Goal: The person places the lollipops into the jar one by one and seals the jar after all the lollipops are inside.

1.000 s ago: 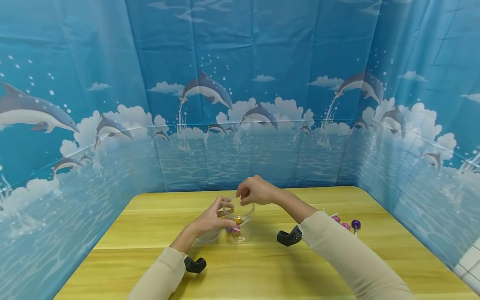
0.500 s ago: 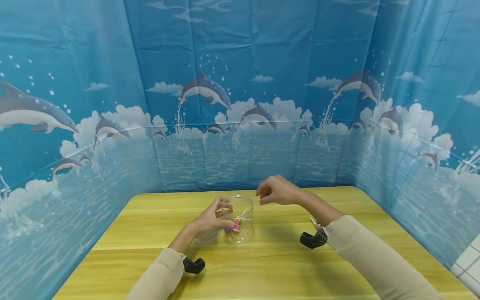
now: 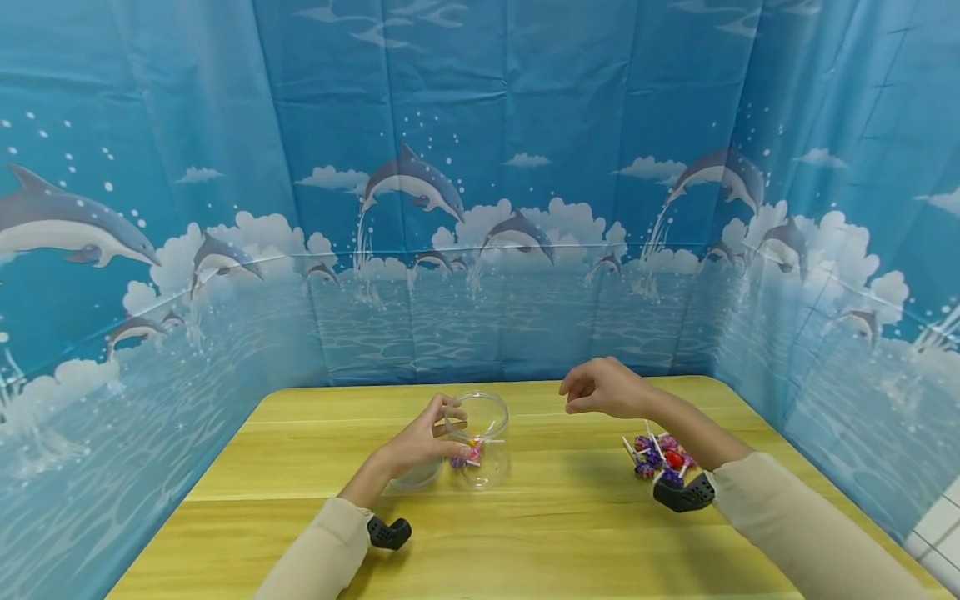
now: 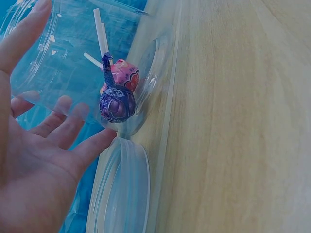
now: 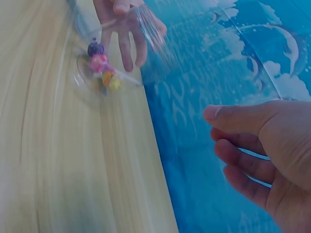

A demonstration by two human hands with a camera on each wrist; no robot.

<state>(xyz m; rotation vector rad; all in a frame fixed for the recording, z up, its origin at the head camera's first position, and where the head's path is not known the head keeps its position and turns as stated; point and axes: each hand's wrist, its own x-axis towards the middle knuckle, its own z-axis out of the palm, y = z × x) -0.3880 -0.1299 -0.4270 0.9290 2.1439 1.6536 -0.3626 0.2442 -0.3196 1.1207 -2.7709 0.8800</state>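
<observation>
My left hand (image 3: 416,435) grips a clear plastic jar (image 3: 495,467) that stands upright and uncovered on the table, thumb and fingers spread round its side. Inside at the bottom lie a purple lollipop (image 4: 117,104), a pink lollipop (image 4: 125,75) and a yellow lollipop (image 5: 111,80), their white sticks leaning. My right hand (image 3: 609,388) hangs in the air to the right of the jar, its fingers loosely bent with nothing between them. Below its wrist, a pile of wrapped lollipops (image 3: 663,454), mostly purple and pink with a red one, lies on the table.
A round translucent lid (image 4: 129,189) lies on the table beside the jar, partly behind my left hand in the head view. The yellow wood-grain table (image 3: 480,550) ends at the back against a blue dolphin-print curtain (image 3: 480,317).
My right hand has moved from over the jar's mouth, away to the right toward the lollipop pile. It has let go of a lollipop into the jar. My left hand keeps its hold.
</observation>
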